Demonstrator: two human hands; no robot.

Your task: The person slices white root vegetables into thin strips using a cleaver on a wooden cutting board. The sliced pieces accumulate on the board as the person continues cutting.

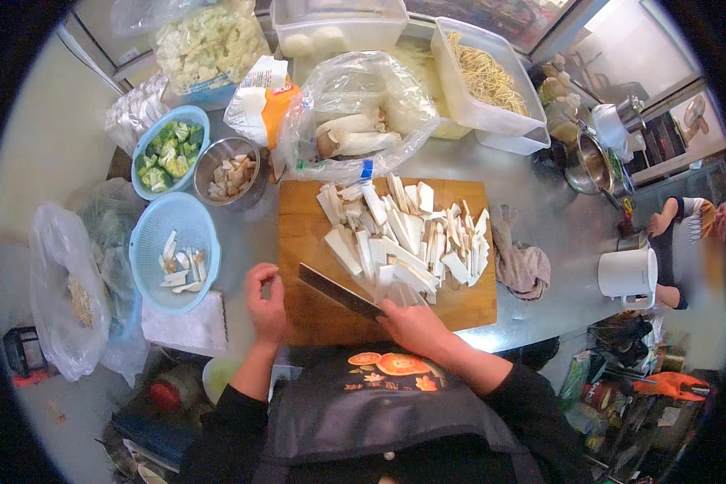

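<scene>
My right hand [414,327] grips a kitchen cleaver [339,290] near the front of a wooden cutting board [305,230]. Its dark blade points up and to the left. A broad heap of sliced king oyster mushrooms [405,227] covers much of the board, just beyond the cleaver. At the board's left edge hangs my left hand [266,302], loosely curled and holding nothing, with a gap between thumb and fingers. A light blue plastic colander [142,254] to its left contains a few mushroom slices [183,266].
Behind the board, an open plastic bag [363,163] holds whole mushrooms [357,136]. Broccoli fills a blue basket [201,124], beside a steel bowl [255,181] of chopped pieces. Noodles lie in a plastic bin [490,124]. A crumpled cloth [523,266] sits right, near a white pitcher [626,272] and another person's hand [662,219].
</scene>
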